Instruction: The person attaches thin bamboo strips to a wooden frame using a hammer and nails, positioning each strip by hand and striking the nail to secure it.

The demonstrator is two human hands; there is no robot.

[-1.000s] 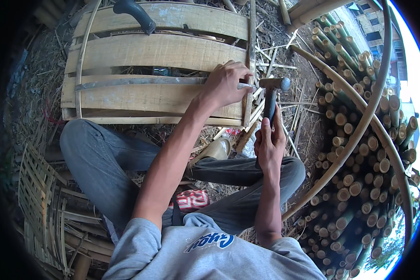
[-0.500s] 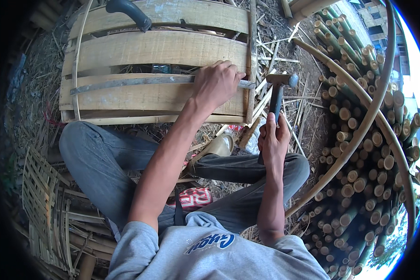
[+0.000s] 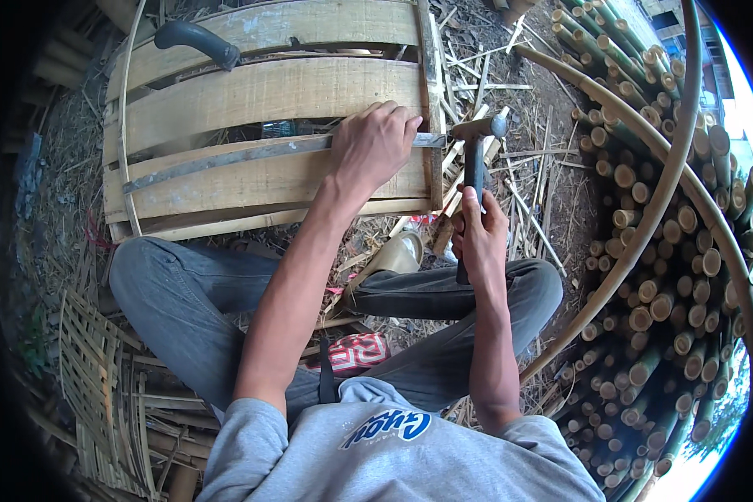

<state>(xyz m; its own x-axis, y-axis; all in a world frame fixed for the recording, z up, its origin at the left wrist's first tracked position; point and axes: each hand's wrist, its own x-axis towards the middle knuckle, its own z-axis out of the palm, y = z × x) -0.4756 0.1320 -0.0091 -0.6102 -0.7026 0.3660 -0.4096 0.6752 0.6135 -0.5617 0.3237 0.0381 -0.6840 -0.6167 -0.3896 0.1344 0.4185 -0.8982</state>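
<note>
A long flat grey strip (image 3: 226,159), metal by its look, lies across the slatted wooden crate (image 3: 268,90) in front of me. My left hand (image 3: 374,144) is closed over the strip near its right end and presses it against the slats. In my right hand (image 3: 483,238) is a hammer (image 3: 474,163), gripped by its dark handle, head up. The hammer's head is at the strip's right end, just beyond the crate's right edge; whether they touch I cannot tell. A dark curved handle (image 3: 197,42) rests on the far left slats; its blade, if any, is not visible.
Cut bamboo poles (image 3: 653,293) are stacked at the right, with long bent bamboo strips (image 3: 636,251) arching before them. A woven bamboo panel (image 3: 100,393) lies at the lower left. Splinters (image 3: 485,84) litter the ground. My crossed legs (image 3: 192,284) are close to the crate.
The hammer has moved left, closing most of the gap between its head and the strip's end. My left hand keeps its hold on the strip. The whole view has shifted slightly.
</note>
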